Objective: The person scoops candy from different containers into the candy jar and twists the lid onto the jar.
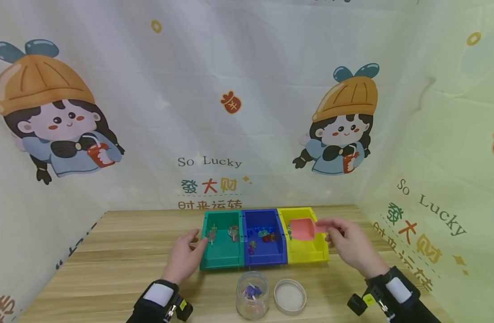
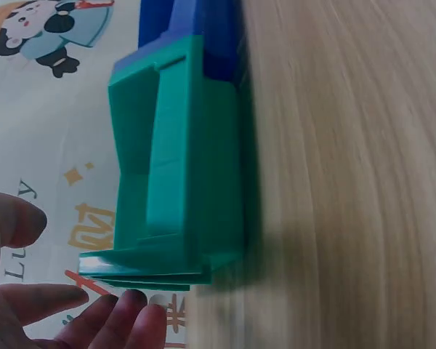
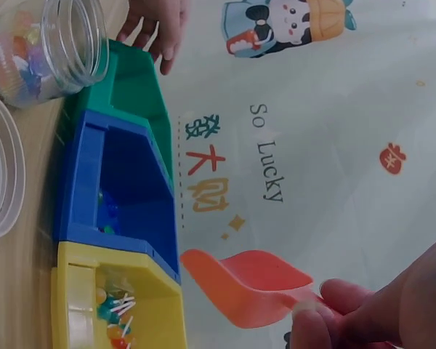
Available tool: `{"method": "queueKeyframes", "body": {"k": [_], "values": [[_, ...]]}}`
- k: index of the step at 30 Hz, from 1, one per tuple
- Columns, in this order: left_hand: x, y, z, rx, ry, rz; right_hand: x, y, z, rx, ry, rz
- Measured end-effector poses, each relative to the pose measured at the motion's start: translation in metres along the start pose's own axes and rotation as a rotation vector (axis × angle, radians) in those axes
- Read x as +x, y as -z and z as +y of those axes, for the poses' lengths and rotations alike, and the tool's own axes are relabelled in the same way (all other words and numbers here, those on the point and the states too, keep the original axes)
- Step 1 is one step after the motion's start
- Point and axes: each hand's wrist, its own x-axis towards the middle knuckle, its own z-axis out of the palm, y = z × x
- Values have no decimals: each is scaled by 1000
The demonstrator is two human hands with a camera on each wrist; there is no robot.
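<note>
My right hand [image 1: 351, 244] pinches the handle of a pink scoop [image 1: 302, 229] held over the yellow bin [image 1: 307, 256]; no pieces show on the scoop. In the right wrist view, small lollipops [image 3: 116, 309] with white sticks lie in that bin. Beside the green bin [image 1: 221, 260], my left hand [image 1: 184, 256] has its fingers loosely extended, the tips close to the bin's left wall. Small lollipop-like pieces lie in the green bin. Several coloured pieces [image 1: 268, 237] are inside the blue bin [image 1: 267, 259], which stands between the other two.
An open clear jar [image 1: 252, 309] with colourful pieces inside stands in front of the bins. Its round white lid [image 1: 290, 297] lies to the right of it. Behind the wooden table [image 1: 121, 260] hangs a printed curtain [image 1: 267, 58], which also runs along both sides.
</note>
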Motion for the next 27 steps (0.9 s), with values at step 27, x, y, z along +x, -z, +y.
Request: {"method": "queueKeyframes", "body": {"k": [27], "values": [[12,-16,-19,3,-34,-9,23,-3,36,-107,-82,7]]}}
